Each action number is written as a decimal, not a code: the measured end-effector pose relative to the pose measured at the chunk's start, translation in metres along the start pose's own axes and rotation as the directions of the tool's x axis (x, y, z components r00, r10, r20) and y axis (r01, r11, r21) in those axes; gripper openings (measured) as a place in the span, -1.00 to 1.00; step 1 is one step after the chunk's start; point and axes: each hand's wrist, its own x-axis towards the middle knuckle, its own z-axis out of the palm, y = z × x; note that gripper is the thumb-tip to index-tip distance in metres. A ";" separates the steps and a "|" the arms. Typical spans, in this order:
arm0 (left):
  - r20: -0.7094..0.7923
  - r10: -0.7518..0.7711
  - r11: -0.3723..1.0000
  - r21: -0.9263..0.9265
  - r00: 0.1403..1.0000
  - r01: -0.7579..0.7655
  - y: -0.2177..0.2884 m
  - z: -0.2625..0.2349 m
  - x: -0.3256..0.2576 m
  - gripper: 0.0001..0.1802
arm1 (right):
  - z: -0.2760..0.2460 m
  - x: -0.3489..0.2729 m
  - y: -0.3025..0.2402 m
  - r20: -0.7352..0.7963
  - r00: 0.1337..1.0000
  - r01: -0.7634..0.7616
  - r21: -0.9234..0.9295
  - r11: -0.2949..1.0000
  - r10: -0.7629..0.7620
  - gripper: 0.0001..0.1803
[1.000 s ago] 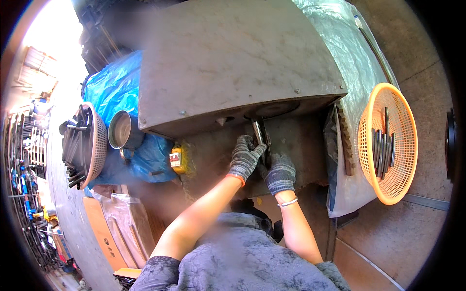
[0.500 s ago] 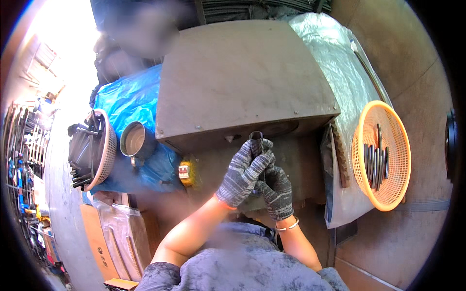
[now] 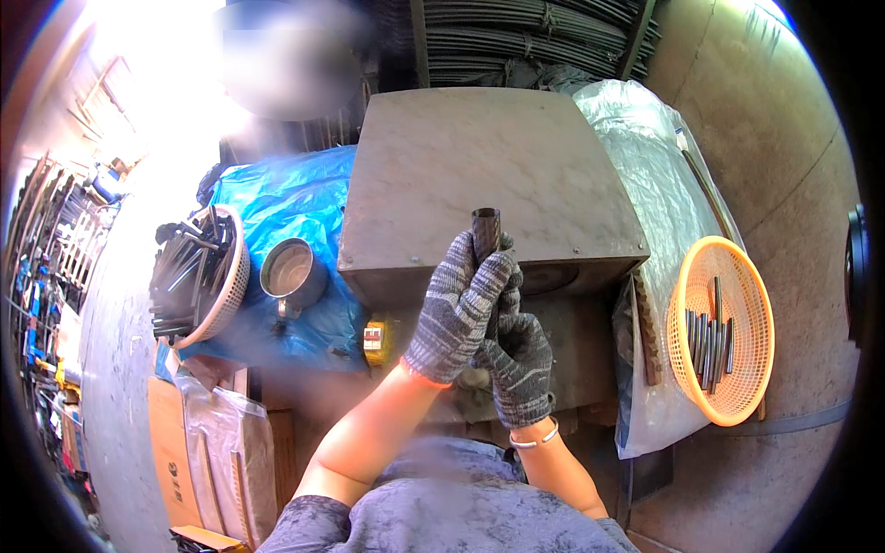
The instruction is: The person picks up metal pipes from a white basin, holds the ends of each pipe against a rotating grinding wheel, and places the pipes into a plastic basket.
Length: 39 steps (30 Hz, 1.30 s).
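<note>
A dark metal tube (image 3: 486, 230) stands nearly upright between my gloved hands, its hollow upper end facing me. My left hand (image 3: 461, 309), in a grey striped knit glove, is wrapped round the tube below its open end. Lower down, my right hand (image 3: 519, 364), gloved alike, closes round the tube's lower part, which is mostly hidden by the fingers. Both hands are in front of a grey metal machine housing (image 3: 489, 175), above its shadowed front.
To the left, a basket (image 3: 235, 276) heaped with dark tubes and a metal mug (image 3: 293, 276) rest on blue plastic sheeting (image 3: 277, 198). An orange basket (image 3: 770, 341) with several tubes (image 3: 710, 346) stands at right on clear plastic. A yellow item (image 3: 376, 341) lies near the mug.
My hands have raised the tube, so more of it shows above the left glove, now against the housing's top. The whole scene has shifted lower in view.
</note>
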 end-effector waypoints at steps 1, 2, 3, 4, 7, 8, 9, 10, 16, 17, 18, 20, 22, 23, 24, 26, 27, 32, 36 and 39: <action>-0.008 0.005 1.000 -0.003 1.000 -0.005 0.003 0.001 -0.001 -0.68 | 0.002 0.001 -0.001 0.001 1.000 0.014 -0.027 1.000 -0.014 -0.71; 0.008 0.027 1.000 0.000 1.000 -0.027 0.005 0.000 0.000 -0.67 | 0.004 0.002 -0.002 0.018 1.000 0.024 -0.020 1.000 -0.023 -0.75; 0.025 0.048 0.999 0.002 0.999 -0.048 0.008 -0.001 0.001 -0.67 | 0.005 0.002 -0.003 0.036 0.999 0.033 -0.012 0.999 -0.033 -0.78; 0.040 0.071 0.997 0.006 0.997 -0.072 0.011 -0.002 0.002 -0.66 | 0.008 0.005 -0.005 0.055 0.998 0.043 -0.002 0.999 -0.042 -0.81; 0.107 0.105 0.994 -0.021 0.989 -0.104 0.025 0.000 0.003 -0.62 | 0.020 0.010 -0.026 0.159 0.987 0.007 -0.069 0.998 0.004 -0.81; 0.146 0.121 0.993 -0.032 0.982 -0.118 0.029 0.000 0.003 -0.61 | 0.022 0.011 -0.030 0.191 0.981 0.062 -0.160 0.985 -0.031 -0.81; 0.156 0.125 0.992 -0.016 0.980 -0.124 0.034 0.001 0.002 -0.59 | 0.022 0.013 -0.028 0.238 0.962 0.210 -0.343 0.916 -0.132 -0.78; 0.158 0.149 0.989 -0.003 0.976 -0.150 0.039 0.005 0.001 -0.62 | 0.024 0.013 -0.030 0.251 0.954 0.255 -0.379 0.890 -0.166 -0.77; 0.133 0.229 0.972 0.024 0.964 -0.234 0.054 0.012 -0.007 -0.64 | 0.039 0.018 -0.040 0.242 0.970 -0.050 0.250 0.967 -0.013 -0.69; 0.129 0.226 0.973 0.020 0.966 -0.230 0.054 0.010 -0.007 -0.63 | 0.041 0.018 -0.040 0.231 0.973 -0.053 0.265 0.963 -0.010 -0.71; 0.125 0.222 0.974 0.016 0.967 -0.226 0.054 0.007 -0.006 -0.61 | 0.044 0.017 -0.040 0.220 0.976 -0.056 0.280 0.958 -0.007 -0.71; 0.100 0.195 0.981 -0.001 0.976 -0.196 0.053 0.005 -0.005 -0.63 | 0.044 0.015 -0.036 0.192 0.981 -0.029 0.259 0.966 -0.022 -0.72; 0.077 0.175 0.985 -0.007 0.982 -0.175 0.051 0.002 -0.004 -0.65 | 0.040 0.016 -0.025 0.170 0.984 0.027 0.193 0.981 -0.061 -0.73; 0.066 0.168 0.986 -0.004 0.984 -0.168 0.049 -0.001 -0.003 -0.66 | 0.041 0.014 -0.024 0.166 0.985 -0.001 0.215 0.977 -0.036 -0.74; 0.055 0.161 0.987 -0.002 0.985 -0.162 0.047 -0.003 -0.003 -0.67 | 0.042 0.013 -0.024 0.164 0.986 -0.028 0.237 0.971 -0.011 -0.75; 0.057 0.151 0.988 -0.030 0.987 -0.150 0.043 -0.009 -0.001 -0.68 | 0.043 0.011 -0.023 0.158 0.987 -0.071 0.252 0.965 0.031 -0.76; 0.058 0.146 0.989 -0.044 0.988 -0.144 0.041 -0.012 0.000 -0.68 | 0.043 0.011 -0.021 0.154 0.987 -0.086 0.245 0.966 0.049 -0.76; 0.000 0.137 0.991 -0.010 0.991 -0.137 0.035 -0.017 -0.001 -0.70 | 0.039 0.010 -0.013 0.159 0.981 -0.148 0.238 0.960 0.112 -0.78; -0.026 0.141 0.990 0.018 0.990 -0.140 0.028 -0.022 0.001 -0.70 | 0.037 0.009 -0.006 0.176 0.967 -0.231 0.324 0.917 0.182 -0.81; -0.049 0.127 0.991 0.036 0.991 -0.126 0.023 -0.024 0.003 -0.71 | 0.031 0.011 0.000 0.196 0.957 -0.271 0.334 0.903 0.215 -0.82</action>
